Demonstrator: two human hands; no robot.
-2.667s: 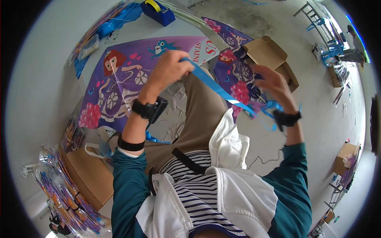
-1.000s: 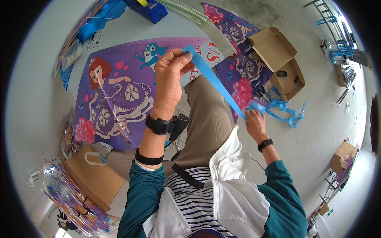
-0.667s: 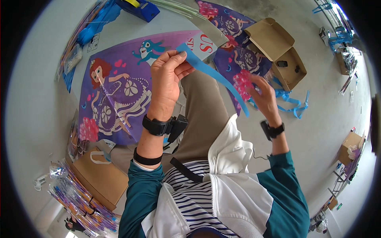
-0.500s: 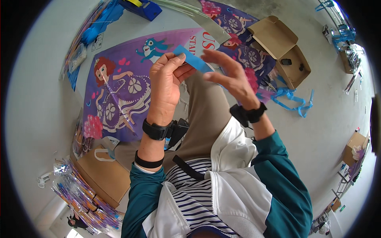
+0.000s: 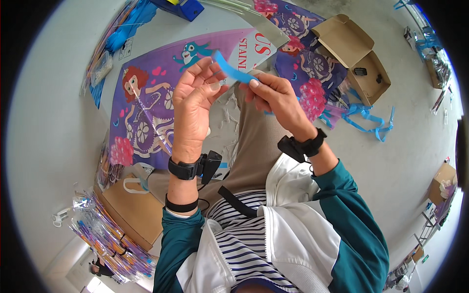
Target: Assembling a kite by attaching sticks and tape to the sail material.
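Observation:
A short blue ribbon strip (image 5: 234, 72) arches between my two hands over my lap. Its near end is pinched between the thumb and fingers of my right hand (image 5: 281, 100). My left hand (image 5: 193, 105) is palm up with fingers apart; the strip's other end lies against or just beside its fingertips, and I cannot tell whether they touch. Under my left hand spreads a purple printed kite sheet (image 5: 156, 122) with a cartoon princess and a blue rabbit, a thin stick lying across it.
A second purple printed sheet (image 5: 308, 58) lies ahead, beside an open cardboard box (image 5: 369, 85) holding small black items. Loose blue ribbon (image 5: 364, 117) trails near it. A blue tape dispenser (image 5: 183, 9) stands far off. Plastic-wrapped bundles (image 5: 110, 239) and a brown carton (image 5: 129, 210) sit left.
My right hand has closed on the blue strip. The left thumb has come off it, and the left fingers have opened. The strip now bends in a curve.

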